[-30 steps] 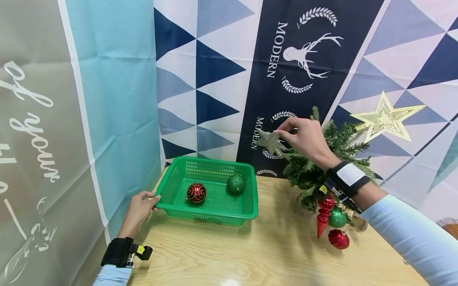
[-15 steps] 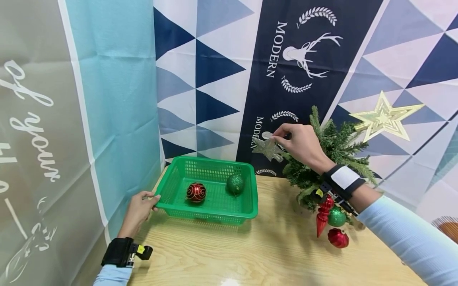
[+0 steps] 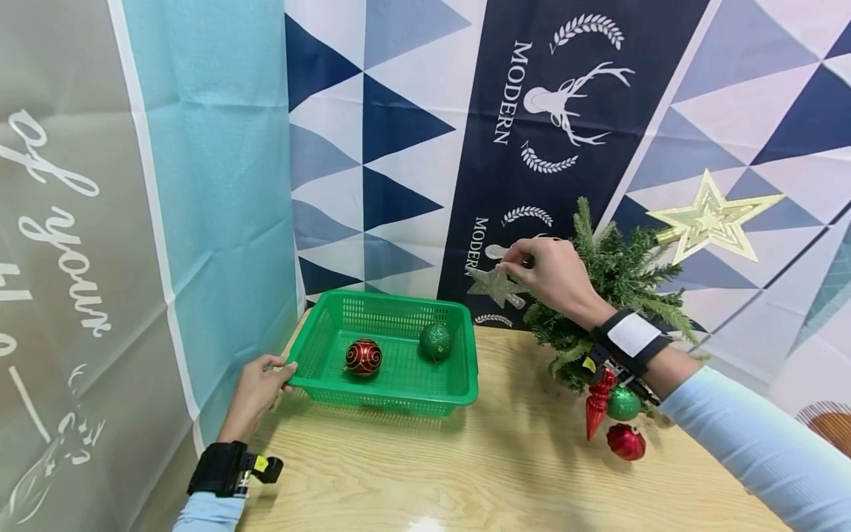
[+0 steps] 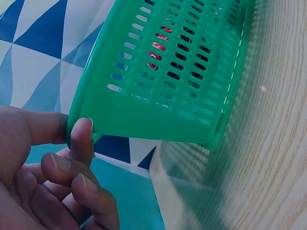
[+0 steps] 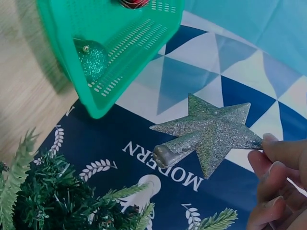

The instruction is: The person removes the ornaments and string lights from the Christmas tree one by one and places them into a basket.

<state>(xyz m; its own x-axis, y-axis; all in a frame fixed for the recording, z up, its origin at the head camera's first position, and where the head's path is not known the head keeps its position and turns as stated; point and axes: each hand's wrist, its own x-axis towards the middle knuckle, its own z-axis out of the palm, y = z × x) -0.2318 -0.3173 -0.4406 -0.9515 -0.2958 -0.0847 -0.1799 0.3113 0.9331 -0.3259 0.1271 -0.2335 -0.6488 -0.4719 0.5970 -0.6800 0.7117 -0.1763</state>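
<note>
My right hand (image 3: pixel 555 275) pinches one point of a silver glitter star tree topper (image 5: pixel 211 129) between thumb and fingertips. The star hangs in the air beside the small Christmas tree (image 3: pixel 614 277), its hollow socket showing in the right wrist view. My left hand (image 3: pixel 258 388) grips the near left corner of a green plastic basket (image 3: pixel 399 403), thumb and forefinger pinching the rim in the left wrist view. Inside the basket lie a red ball ornament (image 3: pixel 363 357) with gold swirls and a green glitter ball ornament (image 3: pixel 436 341).
A gold star (image 3: pixel 711 219) tops the tree. Low on its branches hang a red spindle-shaped ornament (image 3: pixel 598 406), a green ball (image 3: pixel 623 404) and a red ridged ball (image 3: pixel 626 442). Patterned cloth hangs behind and left of the wooden table (image 3: pixel 372 473).
My right hand has lowered a little and shifted slightly left with the silver star, which has turned in its pinch. The left hand and basket stay in place.
</note>
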